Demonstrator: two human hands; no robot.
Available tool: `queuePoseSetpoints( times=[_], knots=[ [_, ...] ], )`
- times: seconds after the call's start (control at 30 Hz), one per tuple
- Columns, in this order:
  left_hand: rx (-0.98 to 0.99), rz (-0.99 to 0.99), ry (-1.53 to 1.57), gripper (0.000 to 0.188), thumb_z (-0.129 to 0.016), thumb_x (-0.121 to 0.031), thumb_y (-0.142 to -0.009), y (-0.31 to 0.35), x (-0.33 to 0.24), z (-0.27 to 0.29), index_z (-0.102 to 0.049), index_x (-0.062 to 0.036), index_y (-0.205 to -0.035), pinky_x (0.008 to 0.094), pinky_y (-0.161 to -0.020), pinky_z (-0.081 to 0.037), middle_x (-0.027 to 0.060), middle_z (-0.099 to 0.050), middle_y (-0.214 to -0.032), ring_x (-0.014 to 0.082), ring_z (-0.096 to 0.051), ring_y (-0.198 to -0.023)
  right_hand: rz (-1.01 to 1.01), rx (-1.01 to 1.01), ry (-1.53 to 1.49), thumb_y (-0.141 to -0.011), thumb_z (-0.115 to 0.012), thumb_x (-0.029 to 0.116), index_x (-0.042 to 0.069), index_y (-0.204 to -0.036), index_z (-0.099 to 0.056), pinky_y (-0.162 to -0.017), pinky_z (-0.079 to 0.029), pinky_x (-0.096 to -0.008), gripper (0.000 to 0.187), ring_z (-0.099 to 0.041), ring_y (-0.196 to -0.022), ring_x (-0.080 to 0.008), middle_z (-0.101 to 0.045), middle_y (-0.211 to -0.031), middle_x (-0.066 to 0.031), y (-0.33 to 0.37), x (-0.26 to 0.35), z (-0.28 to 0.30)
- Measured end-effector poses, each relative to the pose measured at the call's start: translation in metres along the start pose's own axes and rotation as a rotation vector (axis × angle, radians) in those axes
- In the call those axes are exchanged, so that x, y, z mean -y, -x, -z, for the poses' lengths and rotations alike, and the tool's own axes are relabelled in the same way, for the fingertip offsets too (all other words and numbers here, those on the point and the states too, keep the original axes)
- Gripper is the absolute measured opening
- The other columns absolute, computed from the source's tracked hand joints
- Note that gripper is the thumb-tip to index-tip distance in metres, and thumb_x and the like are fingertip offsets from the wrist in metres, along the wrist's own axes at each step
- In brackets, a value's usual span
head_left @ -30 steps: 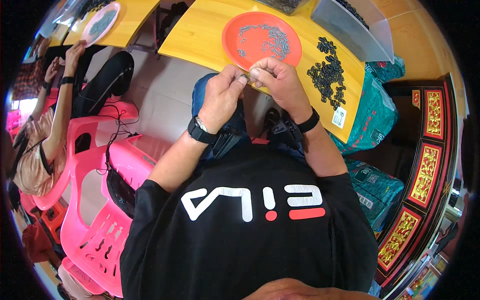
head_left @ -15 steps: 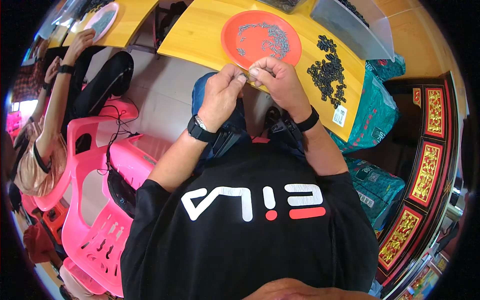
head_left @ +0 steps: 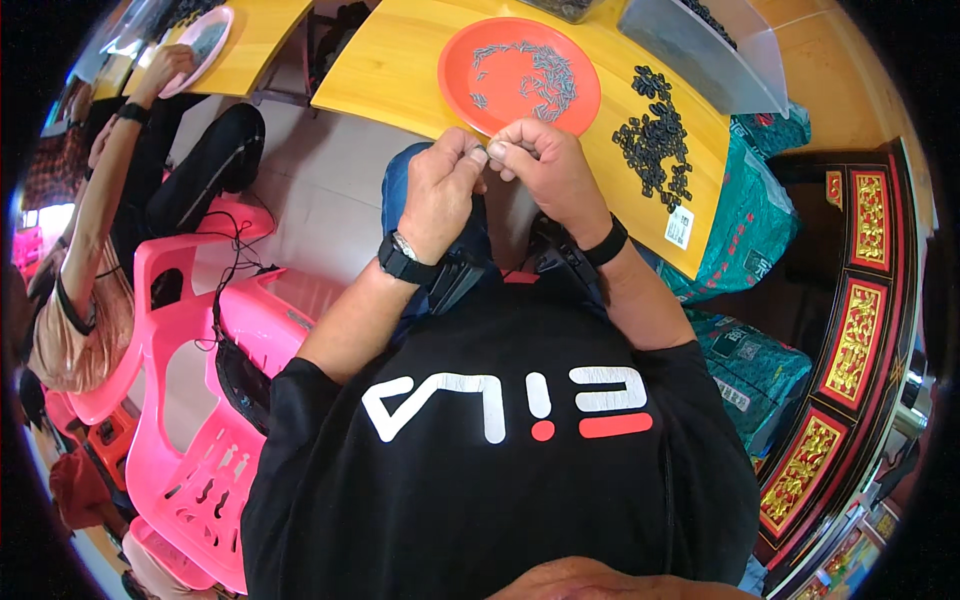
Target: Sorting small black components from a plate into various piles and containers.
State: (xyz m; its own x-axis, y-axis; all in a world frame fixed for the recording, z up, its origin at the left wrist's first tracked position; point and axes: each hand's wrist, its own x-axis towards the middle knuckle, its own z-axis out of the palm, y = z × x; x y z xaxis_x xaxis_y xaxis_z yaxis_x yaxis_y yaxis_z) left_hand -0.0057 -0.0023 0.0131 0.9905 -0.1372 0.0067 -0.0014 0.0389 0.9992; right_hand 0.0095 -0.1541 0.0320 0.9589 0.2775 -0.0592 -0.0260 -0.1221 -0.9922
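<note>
My left hand (head_left: 440, 185) and my right hand (head_left: 550, 168) meet fingertip to fingertip just off the near edge of the yellow table (head_left: 385, 75). Both are closed in a pinch around something too small and too covered to name. Right beyond them lies a round red plate (head_left: 462, 95) with many small grey metal pins (head_left: 555, 75) scattered over its middle and right side. To the right of the plate, a loose pile of small black parts (head_left: 655, 140) is spread on the tabletop.
A clear plastic bin (head_left: 700, 55) stands at the back right. Teal woven bags (head_left: 750, 225) crowd the table's right side. Left of me is a pink plastic chair (head_left: 200, 460) with a black pouch (head_left: 243, 380). Farther left, another person's hand (head_left: 172, 65) touches a pink plate (head_left: 212, 50).
My right hand has shifted slightly left, closer against the left fingertips. At the far left, the other person's arm has moved a little. The plate and the black pile are unchanged.
</note>
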Motion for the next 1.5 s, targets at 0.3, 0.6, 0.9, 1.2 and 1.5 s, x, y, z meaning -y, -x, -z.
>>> queuePoseSetpoints(
  times=[0.3, 0.6, 0.9, 1.2, 1.5],
  knots=[
    [-0.023, -0.098, -0.134, 0.009, -0.05, -0.004, -0.084, 0.002, -0.001, -0.005, -0.054, 0.0022, -0.078, 0.0258, -0.049, -0.042, 0.0073, -0.055, -0.058, 0.0122, -0.053, -0.052, 0.053, -0.019, 0.046, -0.083, -0.057, 0.006, 0.0, -0.082, -0.06, -0.059, -0.044, -0.0196, 0.007, -0.052, -0.064, -0.0044, -0.058, -0.07, 0.001, 0.003, -0.005, 0.003],
    [0.046, 0.069, 0.172, 0.01, -0.046, -0.005, -0.088, 0.004, 0.005, -0.011, -0.053, 0.0015, -0.084, 0.022, -0.057, -0.043, 0.003, -0.055, -0.068, 0.009, -0.051, -0.059, 0.083, 0.005, -0.163, -0.086, -0.055, 0.005, 0.001, -0.085, -0.058, -0.061, -0.044, -0.0197, 0.006, -0.051, -0.067, -0.0044, -0.057, -0.074, 0.0012, 0.01, -0.015, 0.005],
    [0.067, 0.009, 0.185, 0.009, -0.046, -0.006, -0.088, 0.002, -0.013, -0.004, -0.052, 0.0013, -0.086, 0.0242, -0.06, -0.043, 0.0058, -0.054, -0.069, 0.0121, -0.052, -0.062, 0.137, 0.029, -0.18, -0.088, -0.056, 0.01, 0.001, -0.092, -0.058, -0.064, -0.045, -0.0198, 0.011, -0.054, -0.071, -0.0051, -0.06, -0.08, -0.0011, 0.008, 0.002, 0.008],
    [0.738, -0.396, 0.077, 0.008, -0.055, -0.006, -0.08, 0.024, -0.122, -0.027, -0.055, 0.0003, -0.084, 0.0312, -0.06, -0.044, 0.0078, -0.055, -0.07, 0.021, -0.057, -0.066, 0.028, 0.294, -0.353, -0.092, -0.05, 0.03, 0.001, -0.115, -0.053, -0.09, -0.043, -0.0321, 0.038, -0.054, -0.105, -0.0185, -0.057, -0.11, -0.0114, -0.003, 0.04, -0.012],
    [0.843, -0.576, -0.174, 0.009, -0.059, -0.003, -0.076, 0.012, -0.13, -0.039, -0.056, -0.0003, -0.084, 0.0322, -0.059, -0.044, 0.011, -0.056, -0.072, 0.0238, -0.056, -0.064, 0.114, 0.503, -0.148, -0.09, -0.052, 0.032, 0.006, -0.101, -0.064, -0.064, -0.048, -0.0237, 0.03, -0.061, -0.073, -0.0111, -0.065, -0.087, -0.004, -0.008, 0.058, 0.023]
  ],
)
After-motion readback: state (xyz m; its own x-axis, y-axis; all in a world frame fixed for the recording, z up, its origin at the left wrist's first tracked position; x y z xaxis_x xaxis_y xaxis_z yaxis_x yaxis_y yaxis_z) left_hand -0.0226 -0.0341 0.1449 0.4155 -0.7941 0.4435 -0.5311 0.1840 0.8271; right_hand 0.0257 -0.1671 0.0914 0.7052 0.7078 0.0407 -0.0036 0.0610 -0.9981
